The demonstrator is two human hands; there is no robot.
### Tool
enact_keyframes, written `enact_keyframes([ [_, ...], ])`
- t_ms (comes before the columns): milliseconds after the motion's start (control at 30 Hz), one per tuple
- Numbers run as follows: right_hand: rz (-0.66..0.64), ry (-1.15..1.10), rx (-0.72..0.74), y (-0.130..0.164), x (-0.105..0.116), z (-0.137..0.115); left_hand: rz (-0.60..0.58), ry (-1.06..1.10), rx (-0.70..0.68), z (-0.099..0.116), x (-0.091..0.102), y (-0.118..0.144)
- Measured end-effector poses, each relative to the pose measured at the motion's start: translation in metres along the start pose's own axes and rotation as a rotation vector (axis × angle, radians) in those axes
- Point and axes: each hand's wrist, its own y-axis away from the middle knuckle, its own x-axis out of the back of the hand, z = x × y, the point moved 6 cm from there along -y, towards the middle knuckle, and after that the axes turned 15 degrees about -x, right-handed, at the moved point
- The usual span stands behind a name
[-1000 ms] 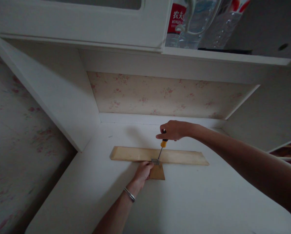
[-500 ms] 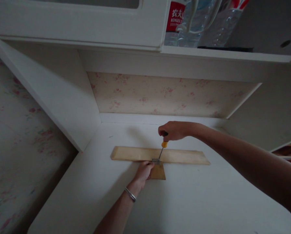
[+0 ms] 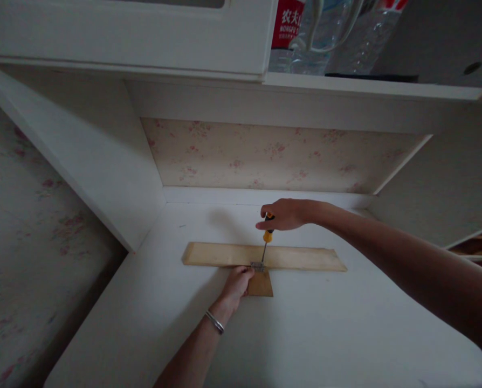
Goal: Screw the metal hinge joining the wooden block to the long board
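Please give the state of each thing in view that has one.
Small board, held at one side
Long board, lying flat
Hinge, unfolded, spanning both boards
Screwdriver, tilted, tip at hinge
Left hand, gripping small board
Right hand, closed on screwdriver
Bottles, standing, tops out of view

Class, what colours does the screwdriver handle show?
The screwdriver handle is yellow and black, best seen in the head view.

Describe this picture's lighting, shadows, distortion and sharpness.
Head view: dim light; head view: soft shadows on the white surface beyond the long wooden strip and beside the left hand; head view: the right forearm looms large, probably wide-angle stretch; head view: the metal hinge lacks fine detail.
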Motion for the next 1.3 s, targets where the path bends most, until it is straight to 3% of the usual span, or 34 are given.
enact_keyframes([
  [67, -0.003, 0.057, -0.057, -0.001, -0.001, 0.003, 0.004, -0.001, -0.006, -0.001, 0.0, -0.001],
  [233, 0.06, 0.022, 0.181, 0.004, 0.001, -0.009, -0.004, 0.001, -0.016, -0.004, 0.0, -0.002],
  [433, 0.118, 0.095, -0.064, -0.002, -0.002, 0.002, -0.004, 0.035, 0.004, -0.004, 0.0, -0.002],
  [600, 0.091, -0.001, 0.15, 0.002, -0.004, -0.008, -0.006, 0.024, 0.017, -0.003, 0.0, -0.001],
  [733, 0.185, 0.043, -0.086, -0.004, 0.0, 0.002, -0.001, -0.002, 0.013, -0.003, 0.0, -0.001],
  [800, 0.217, 0.091, -0.137, -0.006, 0.002, 0.004, 0.002, -0.009, 0.011, -0.003, 0.001, -0.001],
  [967, 0.126, -0.017, 0.15, -0.003, -0.001, -0.009, 0.003, 0.009, 0.01, -0.002, 0.001, -0.001],
  [1033, 0.095, -0.024, 0.114, -0.004, -0.002, -0.008, 0.001, 0.016, 0.017, -0.002, 0.0, -0.001],
  [1133, 0.114, 0.058, -0.062, -0.008, -0.002, 0.001, 0.002, 0.023, 0.022, -0.004, 0.001, -0.001],
  [1300, 0.047, -0.005, 0.161, -0.004, -0.003, -0.009, 0.002, 0.054, 0.032, -0.006, 0.001, -0.001],
])
